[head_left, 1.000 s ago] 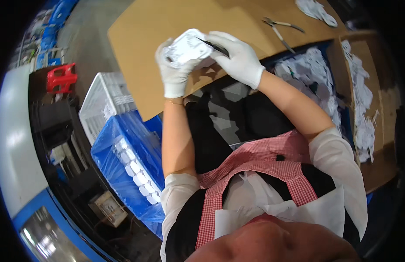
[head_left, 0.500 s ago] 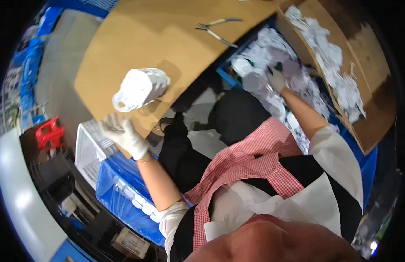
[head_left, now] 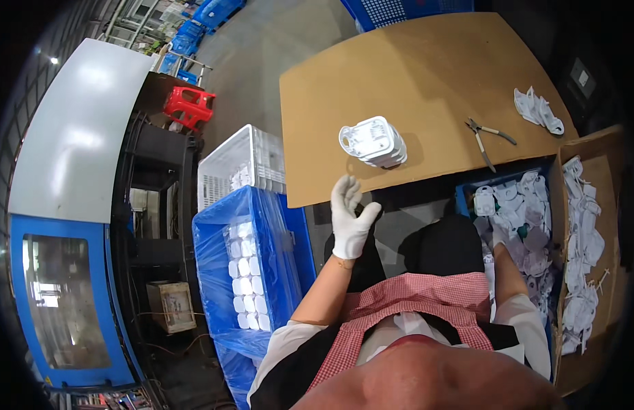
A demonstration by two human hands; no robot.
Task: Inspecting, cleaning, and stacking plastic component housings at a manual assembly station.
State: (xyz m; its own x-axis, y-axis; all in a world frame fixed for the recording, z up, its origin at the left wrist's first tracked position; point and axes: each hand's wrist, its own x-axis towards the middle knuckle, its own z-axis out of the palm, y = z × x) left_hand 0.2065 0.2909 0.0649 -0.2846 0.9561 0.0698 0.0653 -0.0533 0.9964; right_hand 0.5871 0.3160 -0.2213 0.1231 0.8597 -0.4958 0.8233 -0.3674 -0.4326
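Observation:
My left hand, in a white glove, is raised before the table's near edge. Its thumb stands apart from the fingers, and it holds nothing. Just beyond it, a stack of white molded plastic parts rests on the brown tabletop. My right hand, also gloved, reaches down among loose white plastic parts in a blue crate. Its fingers are hidden among the pieces, so any grip there is unclear. Pliers with pale handles lie spread on the table, right of the stack.
More white parts lie at the table's far right. A cardboard box of white pieces adjoins the crate. At left are a white basket, a crate with blue plastic lining holding rows of white pieces, a red stool and a blue-framed machine.
The view has turned, so the table and stack appear farther right and the left-side crate shows fully. My left hand remains empty near the stack; my right hand stays in the crate.

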